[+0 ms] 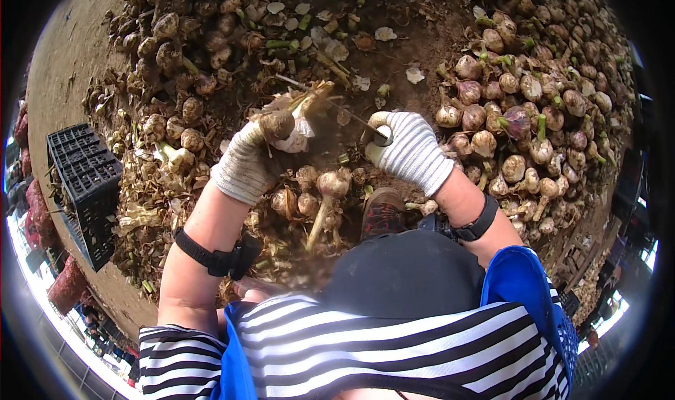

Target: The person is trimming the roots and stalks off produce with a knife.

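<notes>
My left hand (245,162), in a striped white knit glove, is closed on a garlic bulb (299,129) with a dry, pale stalk and leaves, held up in the middle of the view. My right hand (408,147), gloved the same way, grips a cutting tool with a thin metal blade (355,116) that reaches left to the garlic; part of the tool is hidden by the garlic and my fingers. Below the held garlic, several loose bulbs (330,184) lie among dry trimmings, one with a long pale stalk pointing toward me.
A large garlic heap (534,118) spreads on the right, with more untrimmed garlic (176,118) and husks on the left. A black plastic crate (91,166) stands at the left, near red mesh sacks (65,280). My shoe (383,210) rests on the dirt between the piles.
</notes>
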`<move>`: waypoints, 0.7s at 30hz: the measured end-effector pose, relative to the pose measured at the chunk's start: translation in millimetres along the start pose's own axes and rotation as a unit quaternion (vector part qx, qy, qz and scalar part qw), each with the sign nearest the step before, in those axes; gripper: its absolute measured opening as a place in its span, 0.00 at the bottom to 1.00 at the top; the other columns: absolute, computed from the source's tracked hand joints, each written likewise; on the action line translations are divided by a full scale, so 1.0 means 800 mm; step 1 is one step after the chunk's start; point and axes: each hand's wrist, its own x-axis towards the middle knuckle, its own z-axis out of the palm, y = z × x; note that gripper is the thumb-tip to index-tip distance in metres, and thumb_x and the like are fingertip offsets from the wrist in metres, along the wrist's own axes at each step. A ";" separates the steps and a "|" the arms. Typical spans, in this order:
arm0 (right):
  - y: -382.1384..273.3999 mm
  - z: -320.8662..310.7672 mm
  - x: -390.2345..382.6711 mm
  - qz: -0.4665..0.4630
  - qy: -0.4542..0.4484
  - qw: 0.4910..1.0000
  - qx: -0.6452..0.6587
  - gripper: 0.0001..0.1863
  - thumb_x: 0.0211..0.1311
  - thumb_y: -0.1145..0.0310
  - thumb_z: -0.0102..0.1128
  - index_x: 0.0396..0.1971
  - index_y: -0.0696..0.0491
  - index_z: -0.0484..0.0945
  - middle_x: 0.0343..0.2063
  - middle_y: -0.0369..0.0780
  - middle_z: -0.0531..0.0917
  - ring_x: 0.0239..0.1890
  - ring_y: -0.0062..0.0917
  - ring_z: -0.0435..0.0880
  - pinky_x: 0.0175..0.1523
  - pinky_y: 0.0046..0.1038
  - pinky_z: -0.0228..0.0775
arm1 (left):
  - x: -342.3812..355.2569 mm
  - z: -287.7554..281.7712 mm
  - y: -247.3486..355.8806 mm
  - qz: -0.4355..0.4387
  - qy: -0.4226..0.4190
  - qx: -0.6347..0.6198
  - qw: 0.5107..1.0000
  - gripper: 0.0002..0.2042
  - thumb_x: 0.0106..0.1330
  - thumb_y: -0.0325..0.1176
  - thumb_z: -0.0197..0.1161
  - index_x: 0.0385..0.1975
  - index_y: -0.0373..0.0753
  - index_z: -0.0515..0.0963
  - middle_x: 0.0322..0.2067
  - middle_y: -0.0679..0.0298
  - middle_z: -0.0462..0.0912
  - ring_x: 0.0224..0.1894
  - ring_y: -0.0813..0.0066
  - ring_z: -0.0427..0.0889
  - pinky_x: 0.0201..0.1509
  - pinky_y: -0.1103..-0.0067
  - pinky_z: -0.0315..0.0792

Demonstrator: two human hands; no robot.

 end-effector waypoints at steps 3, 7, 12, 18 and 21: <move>0.000 -0.001 -0.001 -0.013 -0.006 0.999 -0.038 0.10 0.48 0.65 0.52 0.28 0.50 0.80 0.23 0.48 0.80 0.30 0.44 0.80 0.37 0.39 0.73 | -0.003 -0.003 -0.012 -0.015 -0.030 0.033 0.999 0.25 0.53 0.40 0.68 0.46 0.31 0.71 0.32 0.61 0.80 0.33 0.70 0.79 0.45 0.73 0.76; -0.012 -0.008 -0.001 -0.017 -0.044 0.996 -0.071 0.12 0.48 0.65 0.51 0.29 0.52 0.81 0.24 0.49 0.81 0.31 0.44 0.80 0.38 0.39 0.74 | -0.007 0.013 -0.006 0.029 0.017 0.232 0.972 0.19 0.56 0.39 0.68 0.42 0.33 0.75 0.29 0.64 0.80 0.29 0.80 0.78 0.36 0.82 0.75; 0.054 0.006 0.009 0.098 -0.126 0.969 -0.187 0.24 0.39 0.67 0.54 0.41 0.57 0.80 0.29 0.48 0.82 0.34 0.40 0.82 0.40 0.34 0.74 | -0.010 -0.003 0.007 0.247 0.115 0.505 0.819 0.13 0.58 0.36 0.68 0.38 0.36 0.78 0.31 0.63 0.82 0.30 0.83 0.80 0.34 0.86 0.76; 0.092 0.030 0.020 0.166 -0.018 0.985 0.030 0.24 0.43 0.62 0.59 0.41 0.58 0.79 0.31 0.51 0.83 0.34 0.34 0.83 0.43 0.30 0.73 | 0.019 0.068 0.046 0.255 -0.089 0.201 0.942 0.18 0.62 0.46 0.61 0.41 0.36 0.78 0.36 0.59 0.83 0.42 0.74 0.81 0.44 0.79 0.77; 0.088 0.016 0.027 0.129 0.003 0.988 0.080 0.17 0.48 0.64 0.56 0.36 0.58 0.80 0.22 0.45 0.82 0.23 0.28 0.78 0.34 0.28 0.70 | 0.026 0.048 0.054 0.178 -0.016 0.538 0.824 0.27 0.60 0.54 0.61 0.45 0.34 0.77 0.36 0.55 0.83 0.41 0.68 0.82 0.45 0.75 0.76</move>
